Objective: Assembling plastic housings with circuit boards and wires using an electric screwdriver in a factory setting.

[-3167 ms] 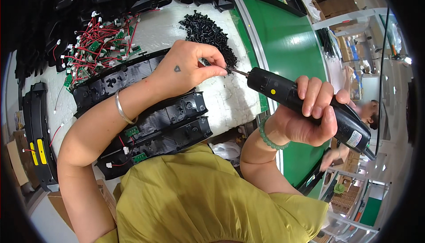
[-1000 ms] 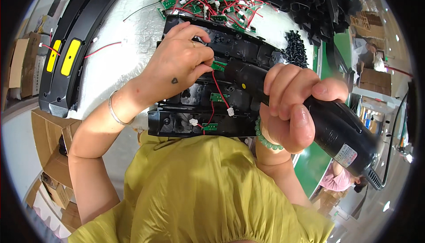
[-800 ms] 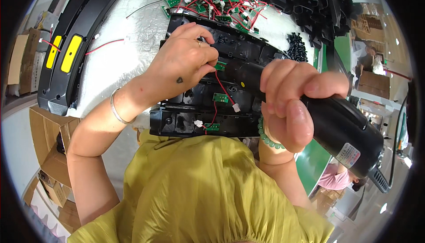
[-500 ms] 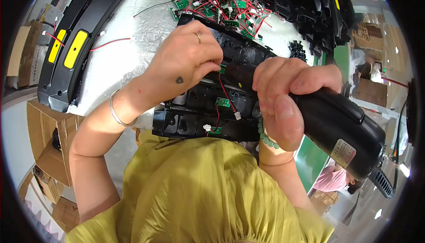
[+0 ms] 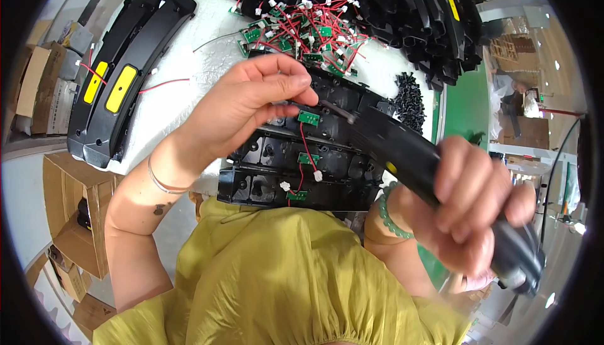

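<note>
My right hand [image 5: 472, 203], slightly blurred, is wrapped round a black electric screwdriver [image 5: 384, 144] tilted up to the left. Its thin bit ends close to the fingertips of my left hand [image 5: 242, 103]. The left thumb and forefinger are pinched together; whatever they hold is too small to make out. Below them lie black plastic housings [image 5: 340, 197] in rows, hollow sides up. Each row carries a small green circuit board: an upper one [image 5: 307, 117], a middle one [image 5: 307, 158] and a lower one [image 5: 297, 196]. Red wires with white plugs run from the boards.
Behind the housings lies a heap of green boards with red wires [image 5: 314, 33]. Small black parts [image 5: 409, 103] are piled to its right. Two black curved covers with yellow patches [image 5: 121, 89] lie at left. More black covers [image 5: 434, 24] fill the back right. A cardboard box [image 5: 78, 244] stands lower left.
The screwdriver has pulled back from the upper board, and my right hand has moved right and down with it. My left hand has lifted off that board, which now shows fully.
</note>
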`<action>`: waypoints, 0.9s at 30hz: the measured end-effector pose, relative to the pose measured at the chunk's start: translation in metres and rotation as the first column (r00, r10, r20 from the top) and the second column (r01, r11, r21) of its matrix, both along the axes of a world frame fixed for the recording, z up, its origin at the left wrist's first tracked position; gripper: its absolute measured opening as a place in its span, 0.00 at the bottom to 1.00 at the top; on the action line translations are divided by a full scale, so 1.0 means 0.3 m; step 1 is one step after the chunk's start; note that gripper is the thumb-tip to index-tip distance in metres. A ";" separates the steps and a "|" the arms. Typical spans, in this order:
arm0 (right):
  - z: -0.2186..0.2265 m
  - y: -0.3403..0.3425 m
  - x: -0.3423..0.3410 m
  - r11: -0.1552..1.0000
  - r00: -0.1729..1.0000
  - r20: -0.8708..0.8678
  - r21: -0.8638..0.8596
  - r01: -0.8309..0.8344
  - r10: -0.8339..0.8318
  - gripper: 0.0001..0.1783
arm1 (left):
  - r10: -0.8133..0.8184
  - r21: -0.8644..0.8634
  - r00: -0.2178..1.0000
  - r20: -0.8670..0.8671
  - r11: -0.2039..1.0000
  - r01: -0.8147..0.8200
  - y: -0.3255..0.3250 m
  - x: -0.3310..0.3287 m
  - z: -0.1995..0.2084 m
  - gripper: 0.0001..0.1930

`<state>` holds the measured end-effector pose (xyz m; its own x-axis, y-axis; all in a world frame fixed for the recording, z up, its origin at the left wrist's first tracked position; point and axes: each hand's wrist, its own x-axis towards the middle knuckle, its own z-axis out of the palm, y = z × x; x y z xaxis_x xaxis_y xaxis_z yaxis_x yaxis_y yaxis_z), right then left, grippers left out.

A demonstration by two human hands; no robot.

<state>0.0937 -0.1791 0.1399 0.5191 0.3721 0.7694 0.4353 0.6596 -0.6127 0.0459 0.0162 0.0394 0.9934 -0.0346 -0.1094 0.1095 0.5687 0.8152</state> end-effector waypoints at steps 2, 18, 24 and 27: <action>0.015 0.004 -0.008 0.981 0.998 0.040 0.187 -0.054 0.048 0.13 | -0.152 -0.366 0.986 -0.061 0.923 0.120 -0.016 -0.011 -0.005 0.06; 0.006 -0.008 -0.062 0.948 0.992 -0.027 0.293 0.128 -0.126 0.17 | -0.112 -0.449 0.993 -0.024 0.889 0.089 -0.110 -0.018 0.011 0.05; -0.005 -0.011 -0.075 0.968 0.996 -0.022 0.236 0.086 -0.083 0.17 | -0.024 -0.347 0.996 -0.085 0.938 -0.007 -0.117 -0.041 0.017 0.04; 0.004 -0.021 -0.070 0.985 0.992 0.014 0.117 0.125 -0.128 0.17 | -0.050 -0.391 0.997 -0.058 0.920 0.023 -0.127 -0.031 0.020 0.06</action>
<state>0.0726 -0.1853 0.1410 0.5389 0.2124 0.8151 0.5321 0.6643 -0.5249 0.0365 -0.0217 0.0453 0.9817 -0.1236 -0.1446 0.1817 0.8346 0.5201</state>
